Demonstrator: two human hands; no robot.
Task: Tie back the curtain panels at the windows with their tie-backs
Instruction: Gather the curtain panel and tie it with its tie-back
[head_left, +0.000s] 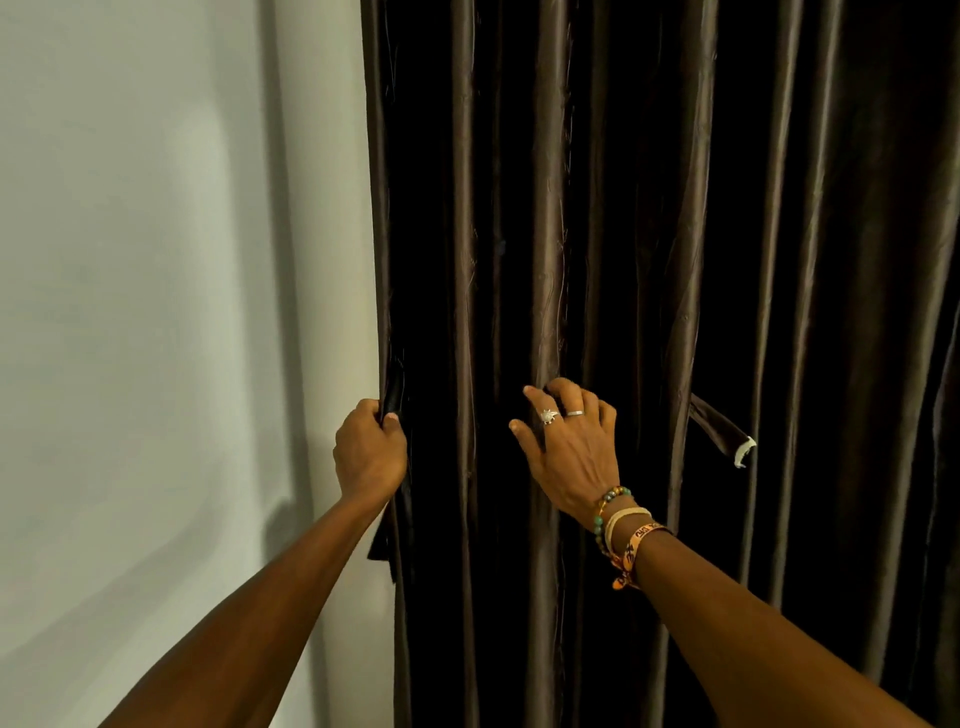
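Curtain edge (387, 312) clamped in left fingers (390, 419); right fingers (535, 397) apart on fold (550, 312), tie-back (719, 428) near.

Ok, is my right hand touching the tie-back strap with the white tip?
Apart. The head view shows the right hand on the curtain, and a stretch of fabric separates it from the tie-back strap to its right.

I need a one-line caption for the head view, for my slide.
Left hand grips the edge of the dark curtain, right hand touches its folds; a tie-back strap hangs loose at right.
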